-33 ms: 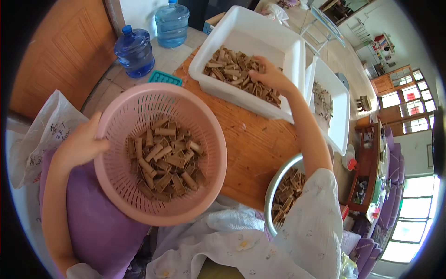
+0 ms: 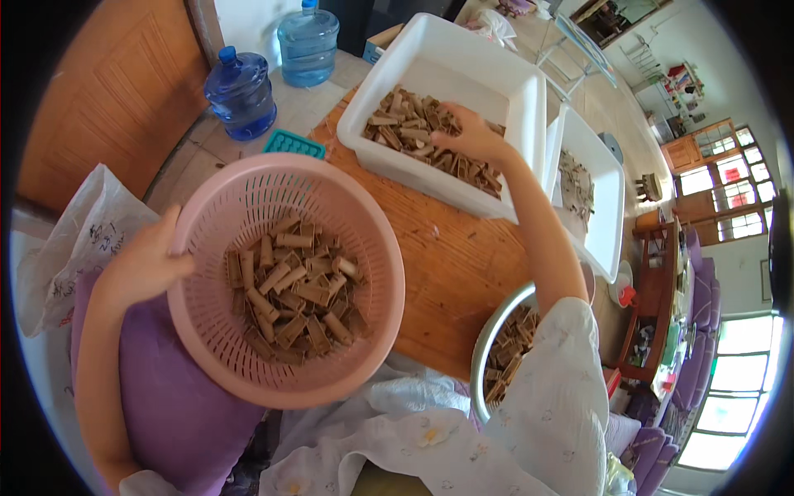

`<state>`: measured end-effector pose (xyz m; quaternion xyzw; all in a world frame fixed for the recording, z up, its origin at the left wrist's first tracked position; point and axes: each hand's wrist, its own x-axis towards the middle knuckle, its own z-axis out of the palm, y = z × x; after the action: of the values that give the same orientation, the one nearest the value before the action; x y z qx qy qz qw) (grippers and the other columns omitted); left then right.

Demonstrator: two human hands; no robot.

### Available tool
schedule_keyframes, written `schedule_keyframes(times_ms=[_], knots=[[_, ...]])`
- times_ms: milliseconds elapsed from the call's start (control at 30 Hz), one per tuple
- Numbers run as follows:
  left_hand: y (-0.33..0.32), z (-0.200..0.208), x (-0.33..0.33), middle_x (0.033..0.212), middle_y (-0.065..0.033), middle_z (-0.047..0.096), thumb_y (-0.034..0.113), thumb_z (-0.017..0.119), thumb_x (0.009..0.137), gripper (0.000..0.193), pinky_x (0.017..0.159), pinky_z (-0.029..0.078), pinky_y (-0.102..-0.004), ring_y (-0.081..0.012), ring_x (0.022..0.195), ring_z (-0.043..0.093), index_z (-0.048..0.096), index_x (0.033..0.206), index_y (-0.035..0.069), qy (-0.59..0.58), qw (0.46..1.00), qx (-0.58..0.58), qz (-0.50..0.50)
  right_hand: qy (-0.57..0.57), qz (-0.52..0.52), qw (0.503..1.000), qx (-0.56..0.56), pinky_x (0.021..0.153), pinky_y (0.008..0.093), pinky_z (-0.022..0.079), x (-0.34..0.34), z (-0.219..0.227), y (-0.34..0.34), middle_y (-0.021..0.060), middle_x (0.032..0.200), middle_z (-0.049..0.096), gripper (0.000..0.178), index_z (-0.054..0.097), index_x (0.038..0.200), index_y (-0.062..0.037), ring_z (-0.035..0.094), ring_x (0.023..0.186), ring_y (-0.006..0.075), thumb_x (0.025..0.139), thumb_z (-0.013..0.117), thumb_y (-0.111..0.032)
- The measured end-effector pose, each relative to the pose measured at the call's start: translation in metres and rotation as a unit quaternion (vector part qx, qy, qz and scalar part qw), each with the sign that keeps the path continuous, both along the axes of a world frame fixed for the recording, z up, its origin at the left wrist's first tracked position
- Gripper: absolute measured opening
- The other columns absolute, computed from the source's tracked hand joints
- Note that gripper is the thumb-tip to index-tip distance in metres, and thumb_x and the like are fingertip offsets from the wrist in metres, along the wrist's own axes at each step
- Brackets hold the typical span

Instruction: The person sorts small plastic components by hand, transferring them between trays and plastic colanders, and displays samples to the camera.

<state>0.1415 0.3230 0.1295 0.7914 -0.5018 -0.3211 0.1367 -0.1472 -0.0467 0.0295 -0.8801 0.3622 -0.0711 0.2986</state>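
Note:
My left hand [image 2: 149,260] is closed on the rim of a pink slotted plastic basket [image 2: 203,331], which is tilted toward me. Short, curled brown pieces [image 2: 302,289], resembling dried bark or husk, lie heaped in its bottom. Ahead to the right, my right hand [image 2: 478,139] reaches into a deep white plastic bin [image 2: 364,149]. Its thumb and fingers are apart, with the tips at a pile of similar brown pieces [image 2: 409,124]. No piece shows between them. Under my right forearm, a round pale-rimmed basin [image 2: 480,351] holds more brown pieces, partly hidden by my sleeve.
The bin and basin stand on a wooden table [image 2: 447,273]. A second white tray [image 2: 610,207] with scraps sits beyond the bin. A teal plastic rack [image 2: 295,144] lies behind the basket. Two water jugs [image 2: 240,95] stand on the floor; a plastic bag [image 2: 83,240] hangs at left.
My right hand has shifted slightly left over the pile, and its fingers reach a little farther left. The left hand and pink basket have hardly moved.

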Motion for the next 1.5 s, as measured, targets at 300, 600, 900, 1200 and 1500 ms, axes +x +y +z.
schedule_keyframes(times_ms=[300,600,900,1200,1500], knots=[[-0.004,0.004,-0.003,0.077,-0.0259,0.055,0.01,0.053,0.064,0.039,0.069,0.042,-0.0404,-0.0398,0.076,0.055,0.04,0.099,-0.003,0.003,0.999,0.031,0.035,0.269,0.077,0.96,-0.001,0.101,0.0559,0.014,0.083,-0.032,0.003,0.0283,0.139,0.0,0.113,0.011,0.138,-0.0207,0.006,0.128,0.0464,0.051,0.064,-0.069],[-0.005,0.008,-0.005,0.081,-0.0271,0.054,0.011,0.052,0.065,0.038,0.071,0.042,-0.0404,-0.0402,0.081,0.054,0.04,0.099,-0.003,-0.014,0.998,0.044,0.035,0.21,-0.044,0.977,-0.013,0.096,0.0551,0.028,0.087,-0.054,-0.01,0.0253,0.137,0.015,0.093,0.025,0.134,-0.0183,0.017,0.122,0.0505,0.058,0.073,-0.041],[-0.005,0.007,0.001,0.088,-0.028,0.054,0.012,0.052,0.068,0.038,0.072,0.042,-0.0405,-0.04,0.085,0.054,0.039,0.101,-0.002,-0.017,0.998,0.061,0.009,0.198,-0.045,0.978,-0.047,0.093,0.0422,0.037,0.083,-0.067,-0.03,0.0266,0.126,0.035,0.082,0.036,0.128,-0.0098,0.031,0.119,0.0367,0.059,0.072,-0.034],[0.001,0.003,0.005,0.088,-0.0256,0.055,0.015,0.052,0.069,0.037,0.072,0.043,-0.039,-0.0366,0.082,0.055,0.04,0.099,-0.003,-0.002,0.998,0.063,0.011,0.123,-0.096,0.987,-0.037,0.07,0.0342,0.048,0.072,-0.046,-0.033,0.0124,0.089,0.061,0.057,0.054,0.108,-0.0068,0.059,0.082,0.026,0.056,0.066,-0.024],[0.003,-0.003,0.008,0.091,-0.0242,0.054,0.014,0.051,0.067,0.041,0.076,0.042,-0.036,-0.033,0.085,0.055,0.04,0.104,-0.002,-0.016,0.999,0.041,-0.016,-0.023,-0.137,0.988,0.072,0.055,0.026,0.047,0.032,0.047,-0.015,0.0018,0.081,0.055,0.039,0.052,0.101,-0.0118,0.05,0.066,0.0118,0.064,0.063,-0.018]])
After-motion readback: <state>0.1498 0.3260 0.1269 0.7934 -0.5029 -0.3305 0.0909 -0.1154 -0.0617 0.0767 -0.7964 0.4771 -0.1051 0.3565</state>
